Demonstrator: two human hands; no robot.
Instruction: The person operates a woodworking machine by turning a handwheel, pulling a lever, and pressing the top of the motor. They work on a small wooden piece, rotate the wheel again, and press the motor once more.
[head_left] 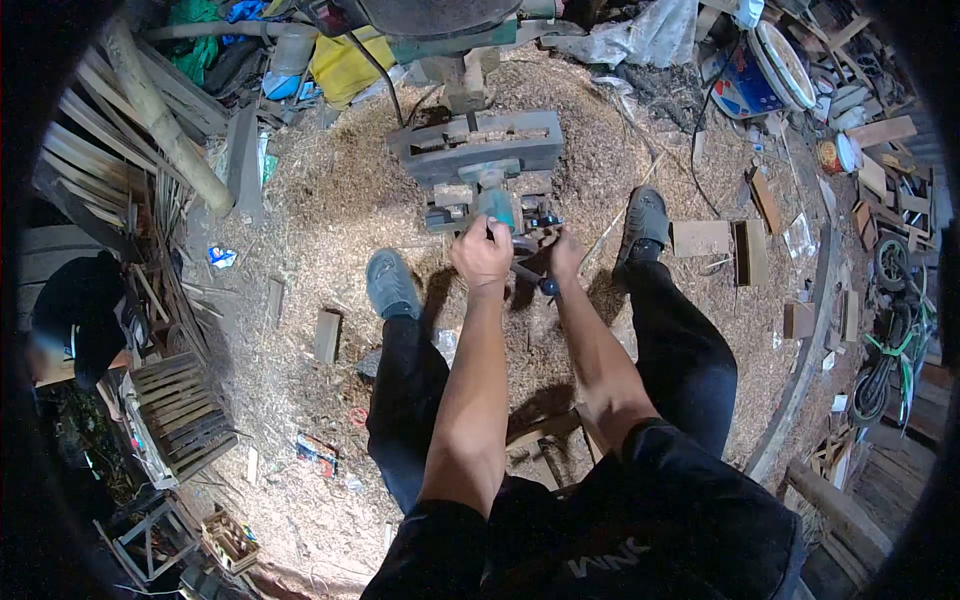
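A floor-standing machine with a grey metal table [485, 147] stands in front of me, and a green cylindrical part [494, 207] sticks out from it toward me. My left hand [483, 252] is closed at the near end of that green part, its thumb side up. Just to the right, my right hand [565, 257] is closed by a dark handwheel with black ball knobs [548, 286]. Its fingers are partly hidden, and they appear to grip one of the handles. Both forearms reach forward between my knees.
Wood shavings [300, 390] cover the floor around my feet. Wood offcuts [700, 238] lie at right, near a paint bucket [785, 70]. A wooden pole [165, 120] leans at left. Another person in a dark cap [80, 310] is beside a slatted wooden piece [180, 405].
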